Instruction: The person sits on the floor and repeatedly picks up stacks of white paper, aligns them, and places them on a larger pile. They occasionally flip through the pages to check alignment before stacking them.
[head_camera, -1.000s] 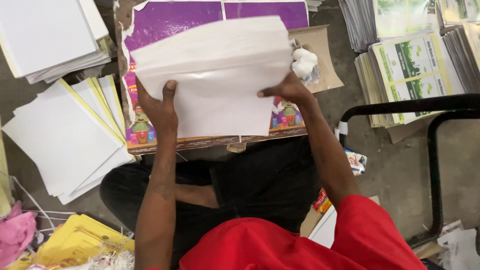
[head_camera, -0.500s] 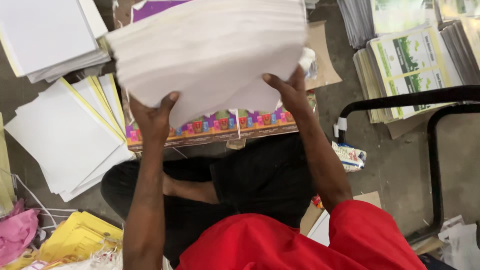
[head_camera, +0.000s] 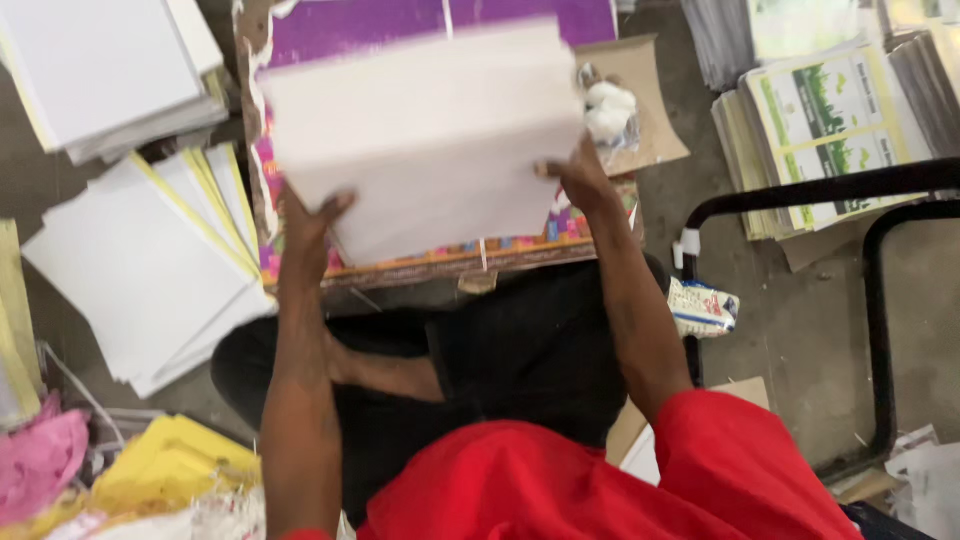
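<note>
A thick stack of white paper sheets (head_camera: 430, 140) is held up between both hands, blurred by motion, above a purple board with a colourful patterned edge (head_camera: 520, 240). My left hand (head_camera: 305, 225) grips the stack's lower left corner with the thumb on top. My right hand (head_camera: 580, 180) clamps the stack's right edge. I sit cross-legged in black trousers and a red shirt, with the board resting in front of my knees.
Fanned piles of white sheets with yellow edges (head_camera: 150, 270) lie at left, another white pile (head_camera: 100, 70) at top left. Printed green-and-white booklets (head_camera: 830, 120) are stacked at right. A black metal frame (head_camera: 880, 300) stands at right. Yellow and pink scraps (head_camera: 160, 470) lie at bottom left.
The paper stack was lifted off the purple board and tilted up half a second ago; now it has come back lower toward the board, still gripped by both hands.
</note>
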